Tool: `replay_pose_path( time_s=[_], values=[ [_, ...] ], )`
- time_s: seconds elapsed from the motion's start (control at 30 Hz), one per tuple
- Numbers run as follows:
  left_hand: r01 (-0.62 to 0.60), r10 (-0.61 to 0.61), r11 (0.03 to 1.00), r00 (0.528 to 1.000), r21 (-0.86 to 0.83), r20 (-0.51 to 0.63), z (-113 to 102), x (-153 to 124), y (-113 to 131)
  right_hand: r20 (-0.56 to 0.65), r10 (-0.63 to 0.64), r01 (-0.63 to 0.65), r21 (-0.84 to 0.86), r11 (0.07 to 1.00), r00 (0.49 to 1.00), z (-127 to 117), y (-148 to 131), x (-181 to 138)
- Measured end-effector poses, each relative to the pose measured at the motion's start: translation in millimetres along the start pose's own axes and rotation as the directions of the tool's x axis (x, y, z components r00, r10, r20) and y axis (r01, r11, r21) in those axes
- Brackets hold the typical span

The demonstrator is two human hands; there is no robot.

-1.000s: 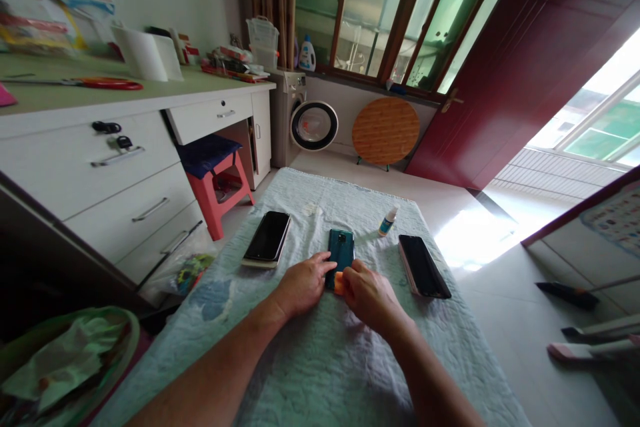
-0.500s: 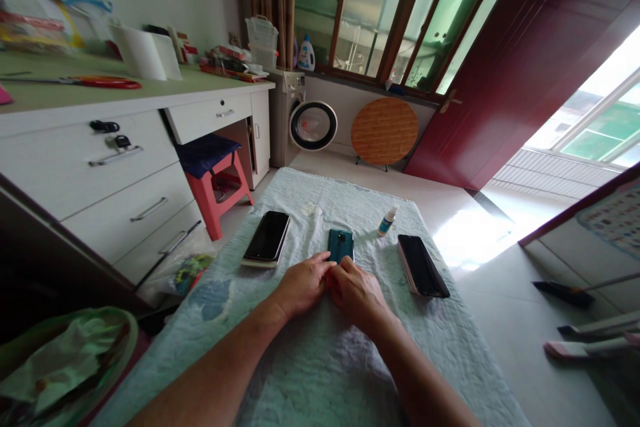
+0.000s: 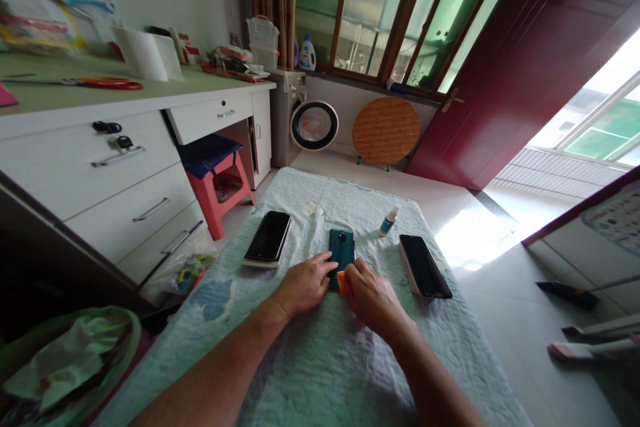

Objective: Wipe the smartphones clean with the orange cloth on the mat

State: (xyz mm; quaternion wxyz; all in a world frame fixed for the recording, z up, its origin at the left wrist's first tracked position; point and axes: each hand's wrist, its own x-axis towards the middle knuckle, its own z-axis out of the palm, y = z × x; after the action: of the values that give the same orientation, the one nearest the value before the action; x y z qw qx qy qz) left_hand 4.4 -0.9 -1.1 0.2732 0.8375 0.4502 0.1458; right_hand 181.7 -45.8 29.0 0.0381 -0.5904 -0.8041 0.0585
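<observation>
L hand (image 3: 306, 285) spread on teal phone (image 3: 343, 248), R hand (image 3: 371, 292) w/ orange pad (image 3: 343, 283) pinched

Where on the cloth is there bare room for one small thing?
Bare cloth lies beyond the blue phone, left of the bottle, and between the forearms. It is crowded around that phone: left hand, right hand, orange piece.

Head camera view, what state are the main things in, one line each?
Glossy teal phone: flat, camera side up.
Small orange piece: gripped in the right hand, partly hidden.
Left hand: fingers resting on the teal phone.
Black-screened phone at left: screen up, dark.
Black-screened phone at right: screen up, dark.
Small white-topped bottle: upright.
Silver washing machine: round door open.
Round wooden tabletop: on edge.
Dark red door: open.
</observation>
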Motion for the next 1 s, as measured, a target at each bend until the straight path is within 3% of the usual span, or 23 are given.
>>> replay_pose_path(
  time_s=[0.6,1.0],
  values=[
    [-0.011,0.010,0.998,1.000,-0.055,-0.021,-0.7,-1.5,1.5,-0.006,-0.005,0.005,0.018,1.000,1.000,11.1,-17.6,12.0],
    [0.007,-0.007,1.000,1.000,-0.010,0.000,1.2,0.2,0.3,0.035,0.046,-0.047,0.031,0.998,0.998,2.4,4.5,2.1]
  ],
)
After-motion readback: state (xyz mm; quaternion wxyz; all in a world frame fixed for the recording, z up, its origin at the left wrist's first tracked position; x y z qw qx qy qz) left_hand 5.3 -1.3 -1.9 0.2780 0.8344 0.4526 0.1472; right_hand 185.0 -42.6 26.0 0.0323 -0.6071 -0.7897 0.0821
